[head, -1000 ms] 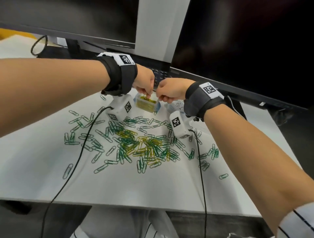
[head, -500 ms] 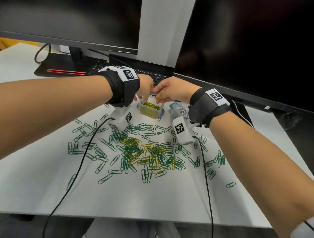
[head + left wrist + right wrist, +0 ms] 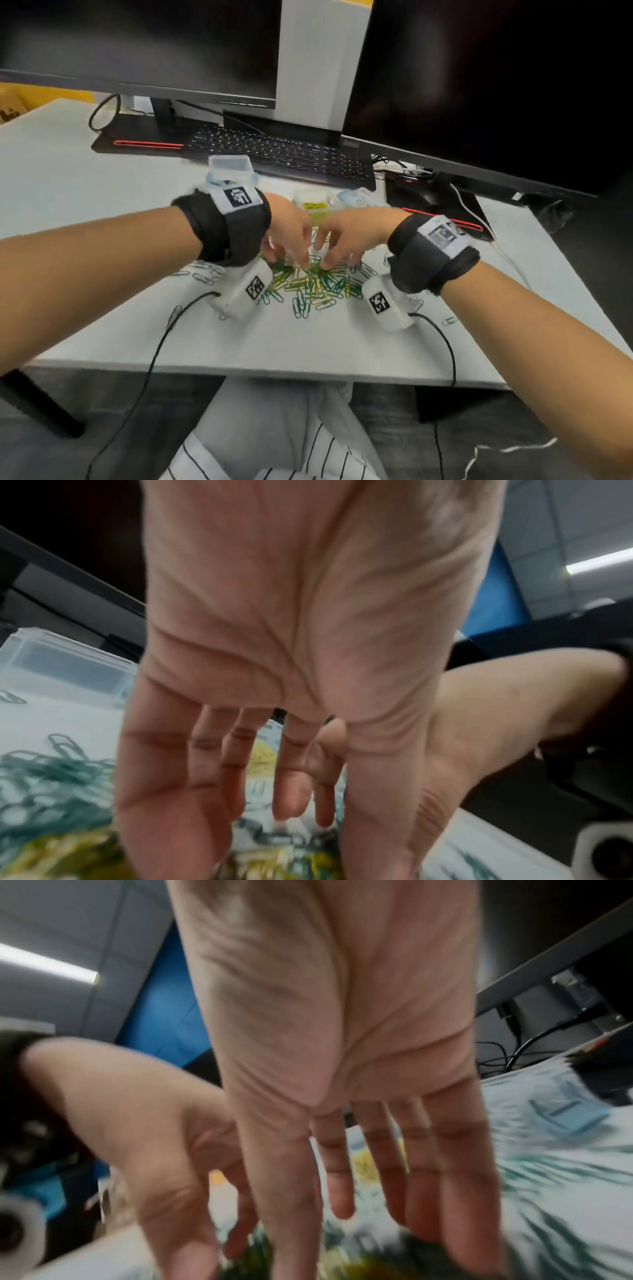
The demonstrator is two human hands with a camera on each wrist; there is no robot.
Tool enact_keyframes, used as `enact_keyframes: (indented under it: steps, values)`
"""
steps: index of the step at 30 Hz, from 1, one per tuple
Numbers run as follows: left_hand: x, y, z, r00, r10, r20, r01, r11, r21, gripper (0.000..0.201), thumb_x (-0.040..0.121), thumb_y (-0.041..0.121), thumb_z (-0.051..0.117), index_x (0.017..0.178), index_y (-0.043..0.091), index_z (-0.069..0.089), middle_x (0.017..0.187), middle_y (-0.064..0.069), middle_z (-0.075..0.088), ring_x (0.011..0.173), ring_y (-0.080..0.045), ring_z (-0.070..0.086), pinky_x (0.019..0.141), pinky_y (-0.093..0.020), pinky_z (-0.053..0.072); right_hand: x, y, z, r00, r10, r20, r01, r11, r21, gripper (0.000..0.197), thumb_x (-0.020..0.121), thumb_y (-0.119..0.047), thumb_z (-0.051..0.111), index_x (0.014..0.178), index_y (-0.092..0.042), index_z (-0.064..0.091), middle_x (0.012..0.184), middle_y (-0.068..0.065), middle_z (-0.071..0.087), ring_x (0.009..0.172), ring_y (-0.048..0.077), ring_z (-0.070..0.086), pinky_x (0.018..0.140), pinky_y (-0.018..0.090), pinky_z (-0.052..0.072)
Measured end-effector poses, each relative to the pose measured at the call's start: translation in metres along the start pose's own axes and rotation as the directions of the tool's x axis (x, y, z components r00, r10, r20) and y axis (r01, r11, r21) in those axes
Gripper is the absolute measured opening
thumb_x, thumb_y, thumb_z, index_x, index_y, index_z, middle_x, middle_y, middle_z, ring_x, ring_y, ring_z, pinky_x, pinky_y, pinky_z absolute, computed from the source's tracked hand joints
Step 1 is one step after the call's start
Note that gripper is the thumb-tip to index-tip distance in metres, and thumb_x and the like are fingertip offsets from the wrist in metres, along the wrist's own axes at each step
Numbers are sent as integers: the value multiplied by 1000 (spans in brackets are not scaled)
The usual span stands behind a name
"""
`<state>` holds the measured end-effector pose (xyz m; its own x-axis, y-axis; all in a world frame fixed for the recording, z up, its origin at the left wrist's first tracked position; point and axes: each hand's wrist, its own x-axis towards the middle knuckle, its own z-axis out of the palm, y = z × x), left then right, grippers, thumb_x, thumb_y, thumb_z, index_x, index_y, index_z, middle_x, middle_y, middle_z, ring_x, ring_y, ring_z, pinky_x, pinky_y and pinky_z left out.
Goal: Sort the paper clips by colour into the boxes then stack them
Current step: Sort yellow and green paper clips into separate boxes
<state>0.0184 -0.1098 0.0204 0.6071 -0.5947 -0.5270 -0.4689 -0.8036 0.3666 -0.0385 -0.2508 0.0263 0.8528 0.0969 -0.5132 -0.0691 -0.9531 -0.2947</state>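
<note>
Spreading across the white table [image 3: 102, 205], the two dark monitors [image 3: 137, 44] and the black keyboard [image 3: 281, 154] fill the far side and leave little room behind the work. Nearer, the mixed heap of paper clips [image 3: 308, 284] lies mid-table, green and yellow tangled together, with stray green ones scattered to both sides. Behind the heap, between the two wrists, sits the small clear box [image 3: 317, 207] with yellow clips in it; an empty clear box [image 3: 228, 163] stands just in front of the keyboard, and a bluish lid [image 3: 565, 1115] lies off to the right.

The left hand [image 3: 289, 236] and the right hand [image 3: 346, 240] hover close together over the heap, fingers spread and pointing down, tips at or just above the clips. Neither wrist view shows anything pinched, though blur hides the very fingertips.

Judging by their look, the clips are light, stiff wire, slick on the smooth table and prone to hook into each other, so a pull on one may drag several. Each is best pinched by thumb and forefinger across its flat loop. The boxes look light and rigid, easy to knock aside; gripping their side walls should serve. The wrist-camera cables [image 3: 154, 359] trailing over the near edge could snag loose clips.
</note>
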Motion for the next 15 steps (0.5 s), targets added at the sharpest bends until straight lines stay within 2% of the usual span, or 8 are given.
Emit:
enact_keyframes:
  steps: [2, 3, 5, 7, 8, 10, 12, 15]
  values:
    - [-1, 3, 21, 999, -10, 42, 9, 999, 36, 58, 76, 27, 79, 125, 14, 50, 119, -9, 57, 95, -21, 63, 73, -30, 59, -3, -1, 19, 1000, -16, -26, 16, 1000, -6, 51, 77, -26, 80, 120, -20, 54, 92, -12, 51, 74, 16, 63, 72, 33, 60]
    - [-1, 4, 27, 1000, 0, 17, -1, 998, 63, 60, 77, 26, 78, 127, 13, 48, 124, -9, 56, 97, -23, 63, 71, -24, 59, -3, -1, 26, 997, -27, -66, 25, 999, -23, 54, 76, -25, 81, 121, -21, 53, 90, -12, 48, 73, 15, 61, 69, 31, 60]
    - [-1, 9, 35, 994, 51, -94, -37, 989, 146, 52, 83, 22, 73, 127, 6, 50, 124, -11, 57, 91, -21, 59, 49, -4, 46, -3, 0, 34, 980, -73, -186, 54, 993, -104, 47, 78, -22, 79, 119, -18, 56, 91, -8, 50, 72, 13, 55, 60, 22, 51]
    - [1, 12, 38, 979, 97, -180, -61, 979, 193, 41, 88, 18, 67, 123, 1, 55, 123, -15, 57, 93, -24, 58, 34, -5, 34, 0, 4, 40, 958, -112, -264, 68, 983, -169, 34, 82, -19, 75, 112, -14, 59, 95, -3, 54, 79, 15, 53, 65, 22, 44]
    - [3, 12, 38, 974, 102, -200, -65, 981, 182, 36, 88, 17, 66, 119, 1, 57, 123, -16, 58, 99, -27, 60, 37, -7, 37, 3, 8, 42, 953, -101, -285, 72, 991, -111, 27, 84, -16, 72, 108, -13, 61, 96, 0, 56, 79, 17, 56, 68, 25, 48]
    - [7, 7, 36, 960, 113, -258, -85, 989, 119, 21, 86, 13, 68, 104, 4, 62, 117, -16, 62, 97, -29, 63, 54, -15, 49, 6, 18, 45, 946, -27, -324, 87, 981, 174, 12, 88, -8, 67, 99, -9, 61, 92, 5, 61, 68, 16, 63, 62, 24, 56]
    - [13, -4, 31, 944, 109, -312, -109, 994, 18, 9, 84, 11, 70, 89, 10, 62, 106, -15, 67, 78, -23, 63, 61, -23, 53, 5, 29, 43, 948, 35, -318, 137, 853, 504, 10, 92, -1, 59, 102, 2, 61, 90, 9, 65, 65, 13, 64, 62, 20, 57]
    - [19, -16, 23, 925, 108, -366, -223, 931, -290, 7, 88, 4, 64, 83, 9, 64, 91, -17, 71, 62, -15, 64, 60, -22, 56, -2, 38, 39, 967, 53, -251, 204, 432, 878, 18, 97, 6, 45, 110, 7, 57, 98, 17, 62, 84, 22, 65, 76, 24, 58]
